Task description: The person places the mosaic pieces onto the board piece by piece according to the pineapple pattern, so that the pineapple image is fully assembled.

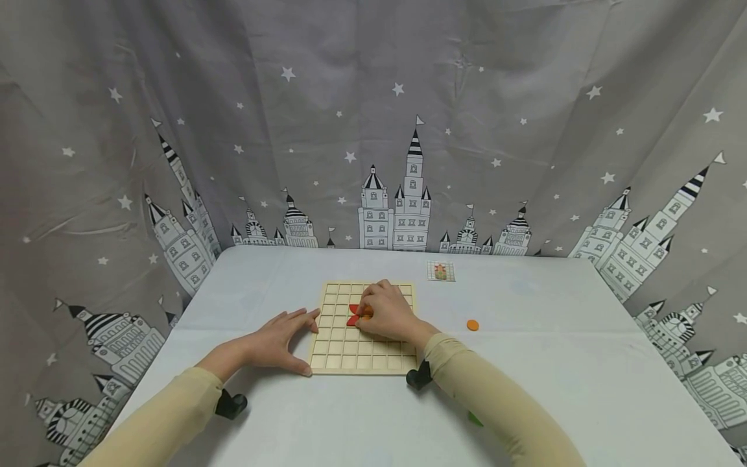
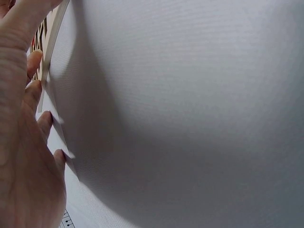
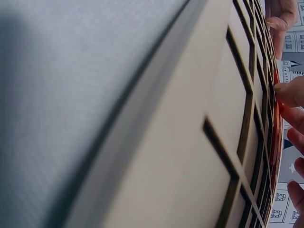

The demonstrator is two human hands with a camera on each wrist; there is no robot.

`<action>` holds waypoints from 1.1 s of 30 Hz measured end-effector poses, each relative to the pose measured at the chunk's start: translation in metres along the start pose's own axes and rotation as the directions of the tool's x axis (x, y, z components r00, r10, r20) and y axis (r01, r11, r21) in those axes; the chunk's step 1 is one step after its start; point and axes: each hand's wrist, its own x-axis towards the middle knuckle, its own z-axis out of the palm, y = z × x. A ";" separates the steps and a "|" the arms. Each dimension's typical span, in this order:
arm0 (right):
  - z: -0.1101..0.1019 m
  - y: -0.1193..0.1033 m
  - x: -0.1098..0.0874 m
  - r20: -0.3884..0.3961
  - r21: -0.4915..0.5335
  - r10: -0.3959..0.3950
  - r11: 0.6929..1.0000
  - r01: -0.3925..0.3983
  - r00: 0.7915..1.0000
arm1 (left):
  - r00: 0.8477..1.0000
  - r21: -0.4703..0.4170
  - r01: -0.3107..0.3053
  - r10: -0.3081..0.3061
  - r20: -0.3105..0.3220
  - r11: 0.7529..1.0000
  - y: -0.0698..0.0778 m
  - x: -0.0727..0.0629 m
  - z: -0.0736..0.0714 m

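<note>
A pale wooden grid board [image 1: 363,363] lies flat on the white table. Over its middle, my right hand [image 1: 390,314] is bent with thumb and fingertips pinching a small orange piece [image 1: 367,313], partly hidden by the fingers. Just left of those fingertips, a red piece [image 1: 353,309] and a second red piece [image 1: 352,321] sit in the grid. My left hand [image 1: 273,342] is spread at the board's left side, thumb at the near left corner and fingertips by the left edge. In the right wrist view, right fingertips [image 3: 290,91] meet red and orange pieces low on the board.
Right of the board lies an orange disc [image 1: 473,325]. A small picture card [image 1: 440,271] rests beyond the board's far right corner. Part of a green piece [image 1: 475,419] shows beside the right sleeve. A grey curtain [image 1: 327,130] printed with castles hangs behind the table.
</note>
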 end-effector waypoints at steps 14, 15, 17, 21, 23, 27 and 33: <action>-0.015 0.007 -0.006 0.000 0.063 0.008 0.998 -0.008 1.000 | 1.000 -0.004 0.000 0.000 -0.001 1.000 0.001 0.000 0.000; -0.018 0.010 -0.007 -0.002 0.065 0.015 0.998 -0.015 1.000 | 1.000 -0.004 0.000 0.000 -0.002 1.000 0.001 0.000 0.000; -0.025 0.015 -0.010 -0.005 0.089 0.037 0.995 -0.037 0.999 | 1.000 -0.003 0.000 0.000 -0.004 1.000 0.002 0.000 0.000; -0.045 0.027 -0.022 -0.016 0.173 0.092 0.981 -0.088 0.996 | 1.000 0.000 0.004 -0.004 -0.004 1.000 0.004 -0.001 -0.001; -0.054 0.034 -0.029 -0.025 0.199 0.115 0.974 -0.108 0.993 | 1.000 0.000 0.009 -0.009 -0.001 1.000 0.004 -0.001 -0.002; -0.066 0.050 -0.045 -0.042 0.210 0.134 0.970 -0.123 0.990 | 1.000 -0.008 0.015 -0.015 0.002 1.000 0.005 -0.001 -0.003; -0.079 0.071 -0.070 -0.012 0.229 0.175 0.959 -0.168 0.984 | 1.000 0.004 -0.002 0.002 -0.007 1.000 0.004 -0.001 -0.002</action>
